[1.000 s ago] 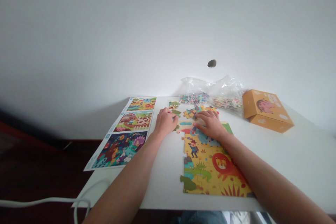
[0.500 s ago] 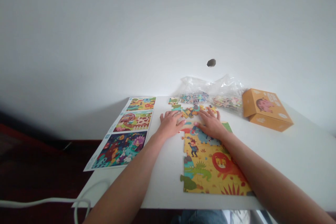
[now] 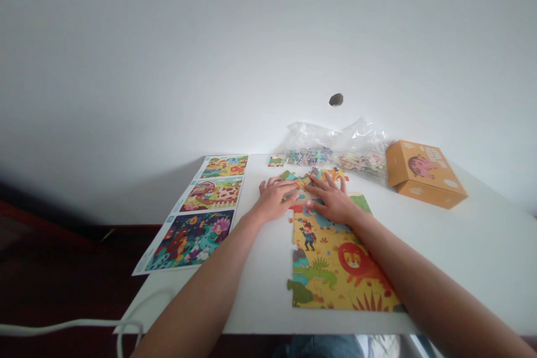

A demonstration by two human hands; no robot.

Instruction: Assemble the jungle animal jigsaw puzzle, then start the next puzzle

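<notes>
A partly joined jigsaw puzzle (image 3: 323, 285) lies on the white table, showing a lion, a crocodile and an elephant. Beyond its far edge sits a cluster of loose puzzle pieces (image 3: 338, 174), partly covered by my fingers. My left hand (image 3: 274, 200) rests at the left of this cluster, fingers stretched over the pieces and thumb apart. Across the elephant part lies my right hand (image 3: 333, 201), its fingers spread onto the loose pieces. Neither hand grips anything that I can see. Which pieces lie under the palms is hidden.
A sheet of printed pictures (image 3: 184, 240) lies at the left. Clear plastic bags (image 3: 361, 148) of pieces are against the wall, beside an orange box (image 3: 425, 173). One separate piece (image 3: 276, 161) lies near the wall. A white cable (image 3: 62, 324) crosses the lower left.
My left fingers have shifted slightly right over the loose pieces, and my right hand slightly left, so the hands are closer together. Some pieces at the cluster's left have shifted and turned.
</notes>
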